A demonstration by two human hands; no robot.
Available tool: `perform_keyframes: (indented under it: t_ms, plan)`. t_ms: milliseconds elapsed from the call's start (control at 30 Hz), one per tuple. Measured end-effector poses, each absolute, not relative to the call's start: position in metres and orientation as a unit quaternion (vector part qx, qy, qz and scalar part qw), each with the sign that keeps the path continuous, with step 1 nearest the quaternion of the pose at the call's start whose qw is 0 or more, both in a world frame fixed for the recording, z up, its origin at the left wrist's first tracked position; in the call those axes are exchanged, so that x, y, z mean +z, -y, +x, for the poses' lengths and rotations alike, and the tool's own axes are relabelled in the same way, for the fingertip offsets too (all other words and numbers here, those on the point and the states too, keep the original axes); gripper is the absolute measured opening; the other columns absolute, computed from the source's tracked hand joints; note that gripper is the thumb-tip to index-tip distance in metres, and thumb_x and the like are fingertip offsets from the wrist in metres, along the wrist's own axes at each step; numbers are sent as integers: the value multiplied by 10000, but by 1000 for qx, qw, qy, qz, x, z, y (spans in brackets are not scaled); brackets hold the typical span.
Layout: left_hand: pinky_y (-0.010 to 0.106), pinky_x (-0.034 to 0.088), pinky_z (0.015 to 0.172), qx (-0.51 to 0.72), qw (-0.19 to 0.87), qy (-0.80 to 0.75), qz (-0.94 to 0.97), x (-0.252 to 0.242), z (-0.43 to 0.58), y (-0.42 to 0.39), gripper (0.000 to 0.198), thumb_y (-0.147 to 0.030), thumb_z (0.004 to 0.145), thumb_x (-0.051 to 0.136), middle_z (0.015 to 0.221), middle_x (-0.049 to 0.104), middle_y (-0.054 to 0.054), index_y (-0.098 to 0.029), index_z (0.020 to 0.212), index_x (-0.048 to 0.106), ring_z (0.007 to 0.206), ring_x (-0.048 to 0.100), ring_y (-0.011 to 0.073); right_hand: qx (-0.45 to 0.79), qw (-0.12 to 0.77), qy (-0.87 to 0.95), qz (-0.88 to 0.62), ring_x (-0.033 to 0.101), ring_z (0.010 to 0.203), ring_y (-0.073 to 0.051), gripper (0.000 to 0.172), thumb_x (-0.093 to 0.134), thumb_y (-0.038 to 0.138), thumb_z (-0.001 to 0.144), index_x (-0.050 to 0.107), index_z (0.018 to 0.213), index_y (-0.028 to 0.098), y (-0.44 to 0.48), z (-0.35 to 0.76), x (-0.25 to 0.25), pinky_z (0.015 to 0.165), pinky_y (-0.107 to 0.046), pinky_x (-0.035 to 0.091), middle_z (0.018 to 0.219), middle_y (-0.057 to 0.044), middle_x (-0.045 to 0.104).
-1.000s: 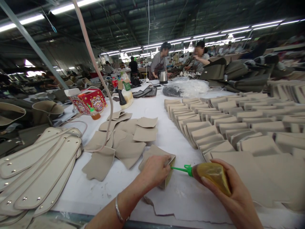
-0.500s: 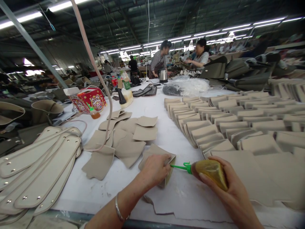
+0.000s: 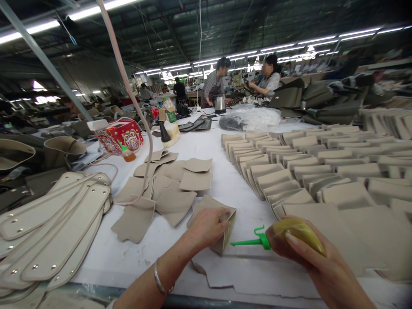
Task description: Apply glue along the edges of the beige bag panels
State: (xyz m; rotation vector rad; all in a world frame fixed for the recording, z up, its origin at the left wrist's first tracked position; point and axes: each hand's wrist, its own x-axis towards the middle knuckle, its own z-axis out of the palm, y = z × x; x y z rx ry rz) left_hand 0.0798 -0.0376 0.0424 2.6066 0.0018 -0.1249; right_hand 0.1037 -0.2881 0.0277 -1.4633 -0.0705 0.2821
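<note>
My left hand (image 3: 207, 228) is closed on a beige leather piece (image 3: 212, 201), with one edge lifted and folded up off the table. The inner face of that fold looks yellowish. In my right hand (image 3: 322, 262) lies a squeeze bottle (image 3: 294, 236) of amber liquid, tilted almost level. Its green nozzle (image 3: 249, 243) points left, with the tip just right of the leather piece and apart from it. Loose beige pieces (image 3: 175, 201) are scattered beyond my left hand. More flat beige material (image 3: 257, 279) lies under and in front of my hands.
Rows of stacked beige pieces (image 3: 280, 171) fill the right side. Studded pale straps (image 3: 64, 231) lie at left. A pink hose (image 3: 128, 86) hangs down to the pieces. Farther back are a second bottle (image 3: 128, 155), a red box (image 3: 120, 135), a kettle (image 3: 220, 104) and co-workers.
My right hand has drawn the bottle back to the right and slightly down, so the nozzle tip has come away from the leather fold. My left hand has barely moved.
</note>
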Motion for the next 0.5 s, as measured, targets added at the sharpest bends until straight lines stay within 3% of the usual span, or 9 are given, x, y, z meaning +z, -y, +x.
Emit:
perform_keyframes:
  t_ms: [100,233,500]
  plan:
    - [381,495,834,-53,262,-10,964,43,80,38,437,-266,847,442,1042,715,85,-234,1232,644,965,653,302,183,783,-4,-595,617,966,-292,504,807,477,728,636,1086,167,286,99,42,779,-312,551,1059,-116,668]
    - [348,481,835,-57,271,-26,961,44,79,38,436,-250,848,443,994,723,69,-220,1234,643,929,652,271,167,830,-65,-529,628,963,-286,426,838,434,708,701,1021,180,290,95,57,738,-315,591,1095,-100,676]
    - [304,477,719,10,296,-39,954,40,63,49,416,-295,884,387,896,703,48,-190,1196,642,782,644,214,114,905,-158,-379,637,1010,-324,518,925,235,624,695,1076,130,356,87,62,778,-390,603,1201,-144,631]
